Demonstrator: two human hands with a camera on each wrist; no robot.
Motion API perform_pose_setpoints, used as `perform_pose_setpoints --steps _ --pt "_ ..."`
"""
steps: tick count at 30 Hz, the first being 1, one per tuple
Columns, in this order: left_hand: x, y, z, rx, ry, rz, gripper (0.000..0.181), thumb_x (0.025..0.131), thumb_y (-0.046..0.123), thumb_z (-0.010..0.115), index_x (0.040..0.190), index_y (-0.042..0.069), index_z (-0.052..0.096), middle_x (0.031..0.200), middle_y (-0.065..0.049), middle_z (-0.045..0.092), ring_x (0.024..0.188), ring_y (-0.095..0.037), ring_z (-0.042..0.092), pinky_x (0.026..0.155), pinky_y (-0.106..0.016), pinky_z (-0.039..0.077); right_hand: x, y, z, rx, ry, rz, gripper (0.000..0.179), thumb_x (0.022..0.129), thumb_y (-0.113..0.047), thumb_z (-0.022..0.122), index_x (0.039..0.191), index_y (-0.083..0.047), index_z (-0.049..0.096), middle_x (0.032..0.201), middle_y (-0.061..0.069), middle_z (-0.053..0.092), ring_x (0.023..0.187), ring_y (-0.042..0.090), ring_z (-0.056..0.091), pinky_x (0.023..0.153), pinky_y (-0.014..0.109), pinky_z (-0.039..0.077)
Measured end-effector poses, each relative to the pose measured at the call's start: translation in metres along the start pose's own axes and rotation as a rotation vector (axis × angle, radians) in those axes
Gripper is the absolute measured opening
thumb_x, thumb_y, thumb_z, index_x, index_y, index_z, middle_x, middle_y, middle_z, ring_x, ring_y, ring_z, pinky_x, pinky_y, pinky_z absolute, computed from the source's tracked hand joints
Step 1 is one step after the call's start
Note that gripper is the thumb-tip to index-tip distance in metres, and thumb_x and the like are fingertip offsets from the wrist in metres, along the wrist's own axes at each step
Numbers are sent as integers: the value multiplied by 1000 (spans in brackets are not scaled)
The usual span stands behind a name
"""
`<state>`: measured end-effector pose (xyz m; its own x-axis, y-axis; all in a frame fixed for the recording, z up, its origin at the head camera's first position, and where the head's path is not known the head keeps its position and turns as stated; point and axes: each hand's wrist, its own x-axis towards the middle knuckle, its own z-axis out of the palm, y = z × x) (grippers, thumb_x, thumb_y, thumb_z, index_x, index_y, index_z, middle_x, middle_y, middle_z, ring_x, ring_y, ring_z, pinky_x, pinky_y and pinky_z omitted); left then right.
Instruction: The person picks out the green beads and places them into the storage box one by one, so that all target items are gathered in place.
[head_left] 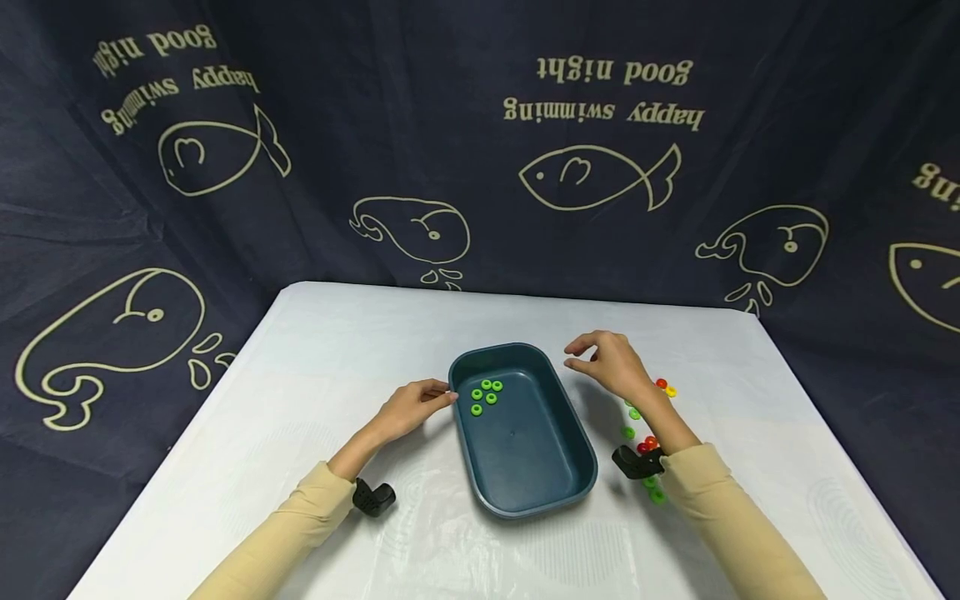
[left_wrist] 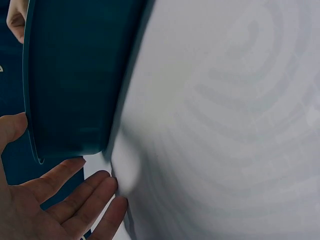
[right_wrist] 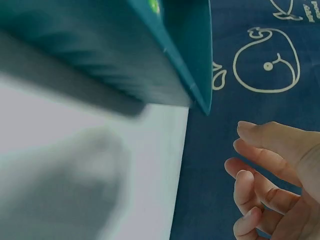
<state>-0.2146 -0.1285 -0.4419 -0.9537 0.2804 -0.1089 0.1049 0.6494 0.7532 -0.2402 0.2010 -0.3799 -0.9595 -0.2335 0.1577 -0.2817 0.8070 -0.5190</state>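
A dark teal, rounded-rectangular tray [head_left: 517,454] with raised walls sits near the middle of the counter, its long sides running from near to far. Inside, on the left of its floor toward the far end, five small bright-green rings [head_left: 491,398] lie in a loose cluster, holes facing up.

At the tray's left rim is the left hand [head_left: 408,408], its thumb tip touching the edge while the other fingers reach out loosely along the outside of the wall, parted from the thumb. Just beyond the right rim, near the far right corner, the right hand [head_left: 609,364] hangs above the counter with thumb and fingertips apart, holding nothing.

Farther right, partly hidden by the right forearm, small loose pieces are strewn from far to near: red ones [head_left: 662,383], a yellow one [head_left: 671,392] and several more green ones [head_left: 628,432].

Both arms wear beige sleeves [head_left: 750,525], with a black device [head_left: 372,498] at each wrist. The counter [head_left: 300,367] has a white covering, and behind it hangs navy cloth [head_left: 480,142] printed with cream fish, whales and upside-down lettering.
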Motion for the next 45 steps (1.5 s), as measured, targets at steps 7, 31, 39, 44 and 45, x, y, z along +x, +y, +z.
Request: perform_pose_setpoints --steps 7,31,39,44,45 --pt "0 0 0 0 -4 4 46 91 46 55 124 13 61 114 -6 68 107 -22 64 93 -45 47 -8 15 -2 -16 10 15 20 82 -22 72 98 -10 74 96 11 73 71 19 62 60 29 48" --pt "1 0 0 4 -9 3 47 92 46 54 126 14 59 116 -6 67 109 -22 63 93 -44 47 -34 68 1 -79 -19 117 21 84 -18 70 98 -3 72 93 17 71 76 27 63 57 31 47" --pt "0 -1 -1 11 -5 14 48 92 46 54 126 12 59 116 -7 67 108 -23 63 92 -45 47 -44 82 5 -122 -31 177 16 80 -14 71 92 -3 72 84 13 69 78 25 62 61 35 46" --pt "0 0 -1 5 -13 4 47 92 46 54 126 14 59 116 -6 67 109 -22 62 94 -44 47 -47 88 8 -128 -43 196 17 78 -13 73 91 -3 72 83 11 67 76 21 60 62 35 46" --pt "0 0 -1 5 -11 4 47 92 46 54 126 14 59 116 -6 67 109 -22 62 94 -45 47 -47 89 9 -126 -44 199 17 78 -13 73 91 -3 71 82 11 67 75 21 59 61 34 45"
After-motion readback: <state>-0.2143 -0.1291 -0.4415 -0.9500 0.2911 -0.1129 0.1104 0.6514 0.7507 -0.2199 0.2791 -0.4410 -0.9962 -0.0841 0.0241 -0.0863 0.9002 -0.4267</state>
